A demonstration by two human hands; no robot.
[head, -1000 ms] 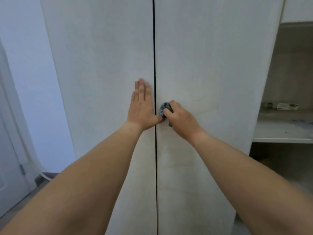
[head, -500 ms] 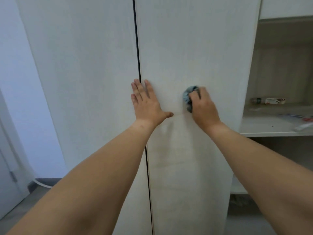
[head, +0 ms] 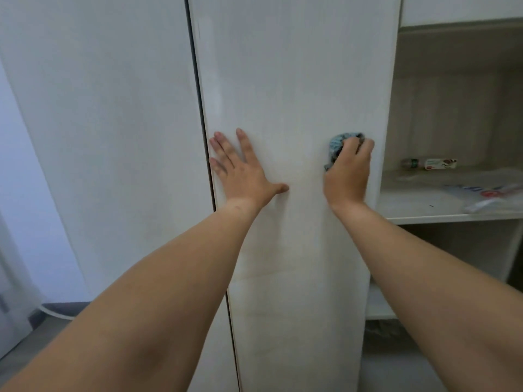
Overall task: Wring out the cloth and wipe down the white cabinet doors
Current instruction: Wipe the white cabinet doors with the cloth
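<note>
cloth [head: 337,146] bunched under right hand [head: 347,171] fingers, on door [head: 294,80] | left hand [head: 242,170] fingers splayed flat

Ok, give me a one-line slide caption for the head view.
Right hand presses a blue cloth on the right cabinet door; left hand lies flat beside it.

White doors, a blue-grey cloth, pale wood shelving

Both cabinet doors [head: 297,80] are white with a faint vertical grain, split by a thin dark gap [head: 198,94]. The bunched cloth [head: 336,145] is blue-grey with lighter teal flecks. On the right, the open shelf [head: 424,205] is pale beige wood; a bottle [head: 430,164] lying there has a white label with green and red marks. The floor [head: 28,349] at the near left is grey, the wall [head: 25,165] bluish white.
</note>
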